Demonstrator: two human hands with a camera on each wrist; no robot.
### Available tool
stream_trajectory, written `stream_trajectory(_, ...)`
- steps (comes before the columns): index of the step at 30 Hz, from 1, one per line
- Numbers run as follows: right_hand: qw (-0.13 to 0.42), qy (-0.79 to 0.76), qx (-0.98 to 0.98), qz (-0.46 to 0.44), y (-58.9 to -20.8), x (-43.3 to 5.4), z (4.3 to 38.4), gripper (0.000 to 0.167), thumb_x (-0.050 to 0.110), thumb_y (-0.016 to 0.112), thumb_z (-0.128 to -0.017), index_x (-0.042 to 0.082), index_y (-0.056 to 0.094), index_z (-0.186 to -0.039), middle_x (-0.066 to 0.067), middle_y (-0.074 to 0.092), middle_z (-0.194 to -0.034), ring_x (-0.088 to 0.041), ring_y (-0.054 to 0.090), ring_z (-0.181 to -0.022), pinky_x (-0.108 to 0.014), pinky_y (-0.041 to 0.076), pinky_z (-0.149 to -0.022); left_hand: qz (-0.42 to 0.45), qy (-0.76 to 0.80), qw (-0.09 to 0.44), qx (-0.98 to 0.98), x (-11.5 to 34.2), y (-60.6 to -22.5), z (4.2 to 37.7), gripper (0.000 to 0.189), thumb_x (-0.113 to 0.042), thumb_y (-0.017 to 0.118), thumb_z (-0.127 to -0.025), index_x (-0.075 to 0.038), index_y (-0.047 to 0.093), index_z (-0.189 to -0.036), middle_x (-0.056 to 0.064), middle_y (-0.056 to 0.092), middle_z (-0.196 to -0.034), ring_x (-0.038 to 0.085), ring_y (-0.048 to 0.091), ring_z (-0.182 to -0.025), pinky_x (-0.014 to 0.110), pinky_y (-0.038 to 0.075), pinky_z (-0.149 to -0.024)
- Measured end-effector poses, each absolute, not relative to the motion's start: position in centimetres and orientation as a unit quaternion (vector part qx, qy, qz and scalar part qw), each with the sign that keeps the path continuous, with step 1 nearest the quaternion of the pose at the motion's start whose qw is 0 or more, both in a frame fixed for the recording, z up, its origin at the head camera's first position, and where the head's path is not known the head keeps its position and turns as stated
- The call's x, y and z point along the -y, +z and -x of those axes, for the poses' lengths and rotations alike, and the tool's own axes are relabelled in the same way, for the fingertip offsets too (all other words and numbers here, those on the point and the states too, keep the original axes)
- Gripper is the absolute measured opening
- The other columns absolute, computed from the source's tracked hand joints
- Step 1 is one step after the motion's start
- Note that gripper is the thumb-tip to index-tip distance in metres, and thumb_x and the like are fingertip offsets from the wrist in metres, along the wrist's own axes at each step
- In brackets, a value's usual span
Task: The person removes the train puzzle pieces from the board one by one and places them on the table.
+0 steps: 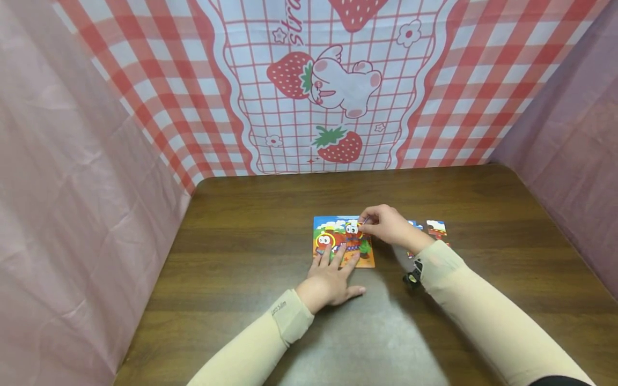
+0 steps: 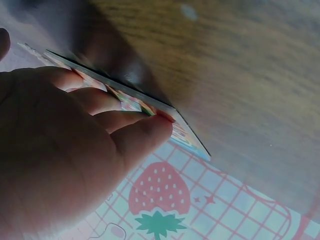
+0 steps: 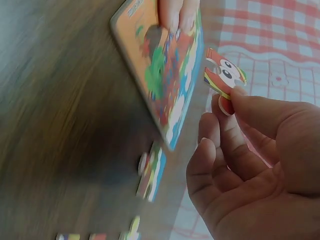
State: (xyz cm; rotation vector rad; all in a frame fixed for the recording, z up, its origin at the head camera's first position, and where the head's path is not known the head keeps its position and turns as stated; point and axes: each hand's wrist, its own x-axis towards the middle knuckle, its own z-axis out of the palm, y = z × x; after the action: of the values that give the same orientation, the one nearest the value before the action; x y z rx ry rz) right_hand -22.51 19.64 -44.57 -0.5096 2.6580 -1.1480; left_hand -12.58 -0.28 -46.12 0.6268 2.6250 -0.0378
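Observation:
A colourful puzzle board [image 1: 368, 261] with a cartoon train picture lies flat on the table. My left hand [image 1: 328, 284] rests with spread, straight fingers on its lower left part; in the left wrist view the fingertips [image 2: 160, 127] touch its face. Above the board's upper right, my right hand [image 1: 388, 225] pinches a puzzle piece [image 3: 225, 74] between thumb and fingers. That piece shows two big white eyes on red with a yellow edge, and is held apart from the board in the right wrist view.
Loose puzzle pieces [image 1: 436, 226] lie right of the board, some hidden by my right forearm. A brown wooden table [image 1: 232, 257] bears everything. Behind it hangs a red checked strawberry cloth [image 1: 338, 145], with pink curtains [image 1: 87, 187] at the sides.

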Motion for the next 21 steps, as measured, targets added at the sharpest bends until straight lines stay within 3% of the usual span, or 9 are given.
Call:
stream_trajectory(8,0.109,-0.407,-0.894,0.154,-44.1,-22.8,21.4,0.012,0.013,0.073,-0.096,0.003,0.072,-0.103,-0.013,0.07,-0.086,-0.032,0.064,-0.076,-0.037,0.052,-0.059,-0.23,-0.02,0.213,-0.95,0.3,-45.8,12.5,0.081,-0.075,0.033,-0.097,-0.039,0.005,-0.164,0.002,-0.001,-0.171,0.035,-0.001,-0.153,0.051,0.013,-0.12)
stream_trajectory(16,0.096,-0.387,-0.904,0.15,-44.4,-25.1,20.8,0.01,0.014,0.075,-0.095,0.006,0.073,-0.1,-0.001,0.07,-0.086,-0.021,0.064,-0.079,-0.035,0.05,-0.068,-0.23,-0.01,0.215,-0.949,0.2,-45.9,12.5,0.081,-0.075,0.034,-0.098,-0.038,0.007,-0.164,0.002,0.0,-0.171,0.036,0.0,-0.153,0.052,0.013,-0.12)
stream_trajectory(21,0.111,-0.379,-0.907,0.149,-44.4,-26.1,20.3,0.01,0.015,0.075,-0.095,0.006,0.074,-0.1,-0.007,0.07,-0.083,-0.02,0.058,-0.069,-0.034,0.047,-0.06,-0.231,-0.009,0.211,-0.95,0.3,-45.9,12.4,0.081,-0.075,0.034,-0.097,-0.038,0.007,-0.164,0.002,0.0,-0.171,0.036,0.0,-0.153,0.053,0.013,-0.12)
